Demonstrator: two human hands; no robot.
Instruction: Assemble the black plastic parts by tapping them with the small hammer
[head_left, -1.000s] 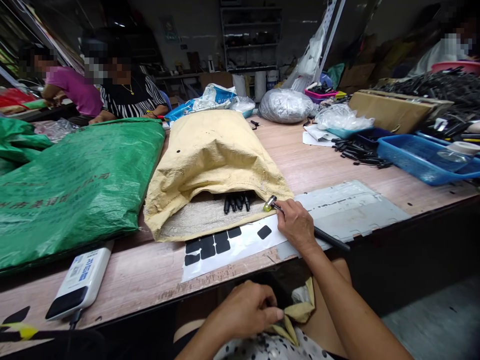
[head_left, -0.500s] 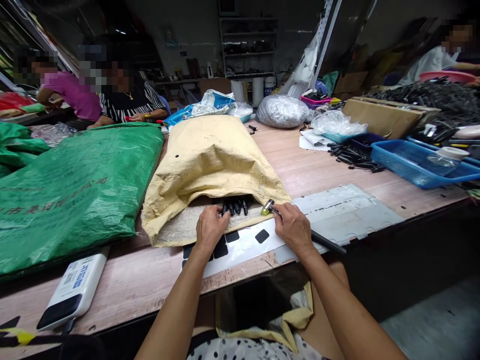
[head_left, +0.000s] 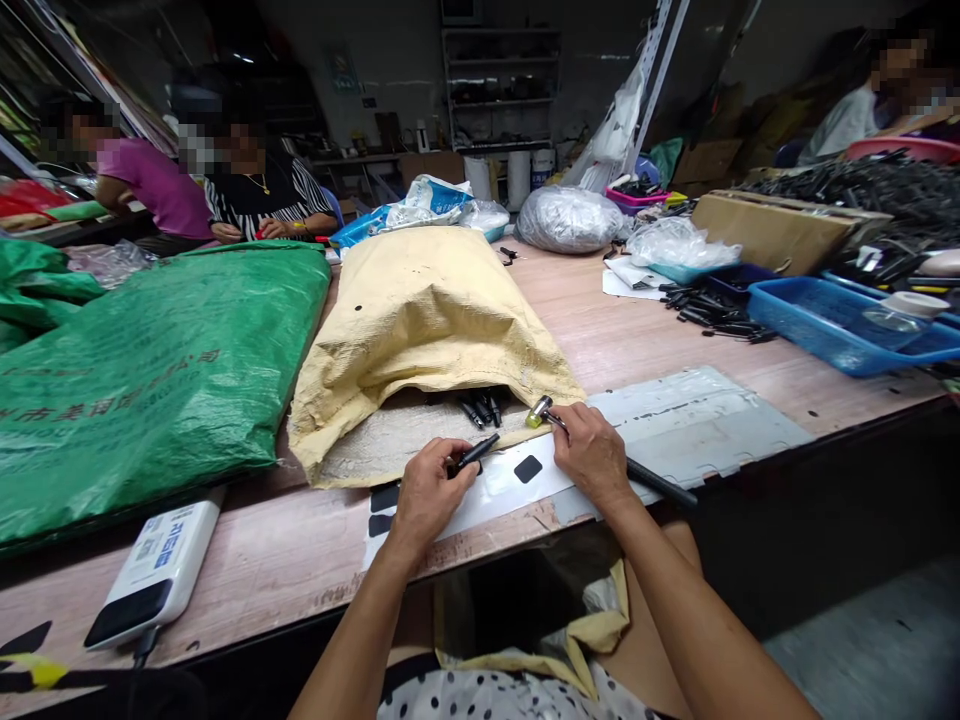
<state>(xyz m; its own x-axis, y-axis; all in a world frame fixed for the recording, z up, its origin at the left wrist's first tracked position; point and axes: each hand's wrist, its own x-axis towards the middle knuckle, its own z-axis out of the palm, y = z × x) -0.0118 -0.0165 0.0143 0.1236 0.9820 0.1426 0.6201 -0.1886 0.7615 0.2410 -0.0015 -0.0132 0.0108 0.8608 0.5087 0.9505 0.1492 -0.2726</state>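
A slim black part with a tapered tip (head_left: 480,449) is pinched in the fingers of my left hand (head_left: 429,490), in front of the sack's mouth. My right hand (head_left: 591,448) is closed around a small hammer (head_left: 539,411) with a metal and yellow head; its black handle runs out past my wrist to the right. The yellow woven sack (head_left: 442,300) lies with its mouth towards me, and several similar black parts (head_left: 486,408) show in the opening. Under my hands lies a white sheet (head_left: 551,485) with black rounded squares (head_left: 528,468).
A green sack (head_left: 150,370) and a white power bank (head_left: 154,570) with a cable are on the left. To the right are a grey mat (head_left: 697,410), a blue tray (head_left: 825,330) and loose black parts (head_left: 720,318). Co-workers sit across the table (head_left: 570,320).
My left hand has drawn back from the sack's mouth towards me, bringing out a black part. My right hand still holds the hammer in nearly the same place.
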